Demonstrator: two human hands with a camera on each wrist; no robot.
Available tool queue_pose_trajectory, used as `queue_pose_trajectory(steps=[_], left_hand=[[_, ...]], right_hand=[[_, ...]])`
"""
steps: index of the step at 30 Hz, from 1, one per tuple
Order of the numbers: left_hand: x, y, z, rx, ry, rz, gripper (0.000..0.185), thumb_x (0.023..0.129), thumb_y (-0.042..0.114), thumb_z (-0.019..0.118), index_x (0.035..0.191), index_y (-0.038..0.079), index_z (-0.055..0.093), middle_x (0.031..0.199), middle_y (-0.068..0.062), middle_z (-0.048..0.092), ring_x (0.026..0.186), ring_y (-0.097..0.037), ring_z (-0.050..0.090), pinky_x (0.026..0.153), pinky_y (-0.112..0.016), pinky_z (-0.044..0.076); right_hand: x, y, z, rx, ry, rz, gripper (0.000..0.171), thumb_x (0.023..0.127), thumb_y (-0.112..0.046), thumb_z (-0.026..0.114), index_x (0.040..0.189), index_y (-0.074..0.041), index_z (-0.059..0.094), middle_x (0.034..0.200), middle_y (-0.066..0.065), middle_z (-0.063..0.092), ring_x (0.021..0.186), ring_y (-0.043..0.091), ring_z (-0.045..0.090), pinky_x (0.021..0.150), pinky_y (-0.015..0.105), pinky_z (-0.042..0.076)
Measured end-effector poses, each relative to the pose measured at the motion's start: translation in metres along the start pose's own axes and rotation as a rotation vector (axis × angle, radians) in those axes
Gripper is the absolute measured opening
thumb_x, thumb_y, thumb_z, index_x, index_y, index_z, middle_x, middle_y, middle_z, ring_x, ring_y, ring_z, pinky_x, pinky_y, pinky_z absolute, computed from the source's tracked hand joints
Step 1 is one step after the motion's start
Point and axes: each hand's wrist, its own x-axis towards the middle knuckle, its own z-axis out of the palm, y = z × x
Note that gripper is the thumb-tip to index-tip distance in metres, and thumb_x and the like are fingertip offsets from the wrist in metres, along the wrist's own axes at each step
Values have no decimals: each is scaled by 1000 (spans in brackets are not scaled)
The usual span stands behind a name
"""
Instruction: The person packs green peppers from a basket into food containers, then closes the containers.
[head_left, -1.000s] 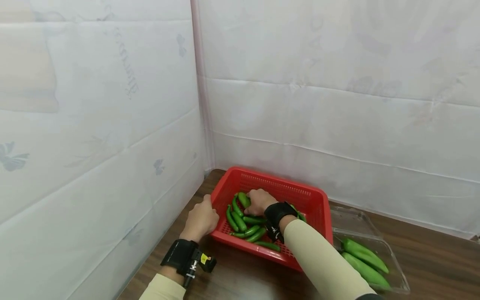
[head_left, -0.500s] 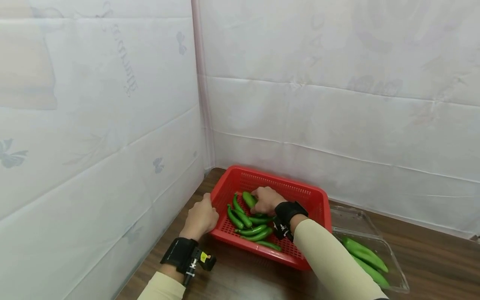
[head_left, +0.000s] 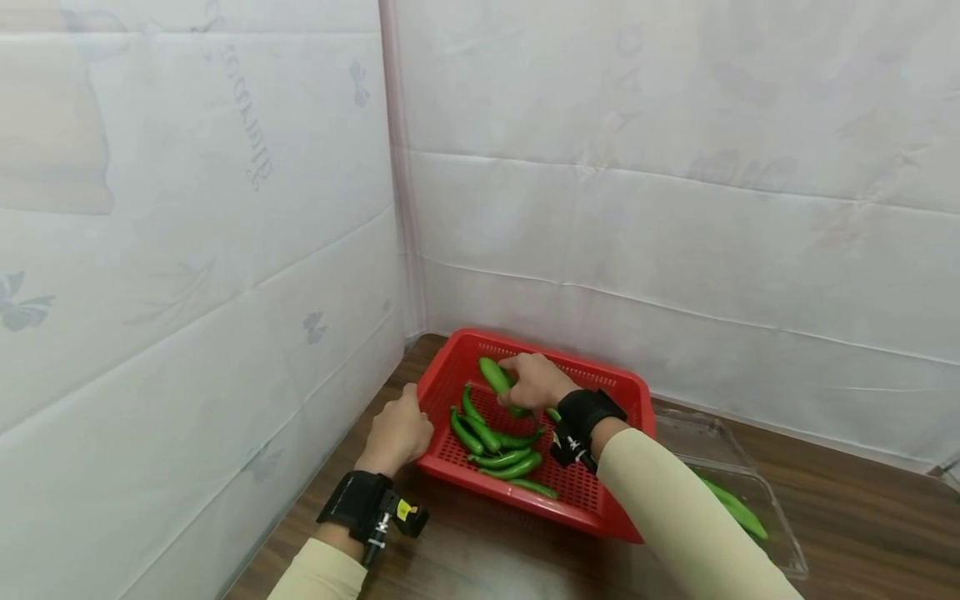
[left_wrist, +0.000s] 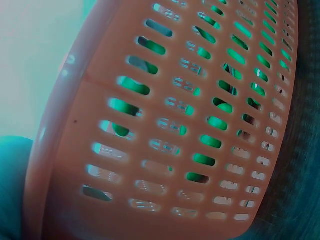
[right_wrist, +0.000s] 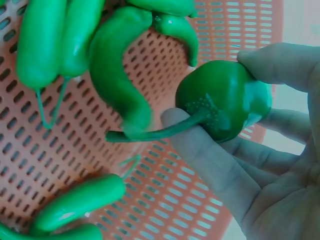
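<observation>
My right hand [head_left: 538, 382] pinches a large green pepper [head_left: 495, 375] by its thick body, raised a little inside the red plastic basket [head_left: 517, 505]. In the right wrist view, the pepper's curved stem [right_wrist: 165, 131] points away from the palm and lies over one finger [right_wrist: 200, 155]. Several slimmer green peppers [head_left: 517, 467] lie on the basket floor. At the basket's left end, my left hand [head_left: 397, 433] holds the rim, its fingertips partly hidden. The slotted basket wall [left_wrist: 165, 115] fills the left wrist view.
To the right of the basket stands a clear plastic container [head_left: 780, 533] with its lid open, partly behind the right sleeve [head_left: 690, 508]. A large green pepper [head_left: 738, 508] shows inside. White cloth walls [head_left: 600, 225] close off the brown wooden table [head_left: 862, 508] behind and at left.
My right hand has lifted the large pepper off the others and shifted slightly right and toward the back. The left hand stays on the basket rim.
</observation>
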Motion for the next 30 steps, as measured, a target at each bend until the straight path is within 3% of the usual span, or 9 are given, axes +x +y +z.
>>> queue_pose_trajectory(steps=[3,8,13,19,22,25,27,29,30], left_hand=[[2,0,1,0,-5,4,52,101,11,55,148,-4,40,105,-23,70,77,-25,67,61,-35,50],[4,-2,3,9,-11,6,51,101,11,55,148,-4,40,105,-23,70,77,-25,67,61,-36,50],[6,-5,2,19,-3,3,51,100,11,56,147,-4,41,105,-23,70,78,-26,66,63,-38,51],[9,-9,1,19,-5,17,52,100,11,55,146,-6,41,103,-23,70,79,-26,67,64,-39,51],[8,-12,1,20,-4,25,52,99,10,55,146,-7,40,101,-23,70,78,-27,66,64,-39,51],[7,-16,1,27,-8,14,52,99,10,55,146,-7,40,102,-24,69,77,-27,66,64,-39,51],[6,-18,0,29,-11,3,53,99,10,55,147,-7,39,103,-24,69,78,-27,66,64,-39,51],[7,-19,-1,28,-14,3,53,100,10,55,147,-7,39,104,-24,69,78,-27,66,64,-39,51],[7,-19,-1,27,-13,7,53,100,10,55,147,-7,39,103,-24,69,78,-27,66,64,-39,51]], right_hand=[[-1,-1,-5,-1,7,-8,67,90,-21,79,152,-9,53,115,11,77,53,13,50,65,29,47],[-7,-3,-15,18,8,-1,68,92,-21,78,153,-11,52,110,12,78,44,12,43,60,26,45],[-13,-7,-28,-1,26,-31,65,91,-20,78,150,-9,55,93,15,73,48,11,43,60,28,44],[-20,-8,-37,-81,41,-60,62,91,-22,79,147,-8,59,141,11,67,89,20,63,84,37,50],[-24,-9,-39,-106,53,-62,61,91,-24,79,146,-10,60,145,9,65,109,22,66,93,40,53],[-27,-9,-41,-101,37,-78,61,91,-24,78,147,-10,59,99,3,74,78,16,60,78,34,51],[-28,-8,-43,-82,24,-95,62,91,-23,78,148,-10,59,72,-3,59,60,11,45,66,30,43],[-31,-6,-46,-53,7,-106,63,91,-21,77,149,-8,57,60,-5,38,51,11,30,60,29,34],[-32,-5,-48,-53,9,-116,63,90,-20,77,148,-7,57,61,-7,38,51,10,29,59,28,33]])
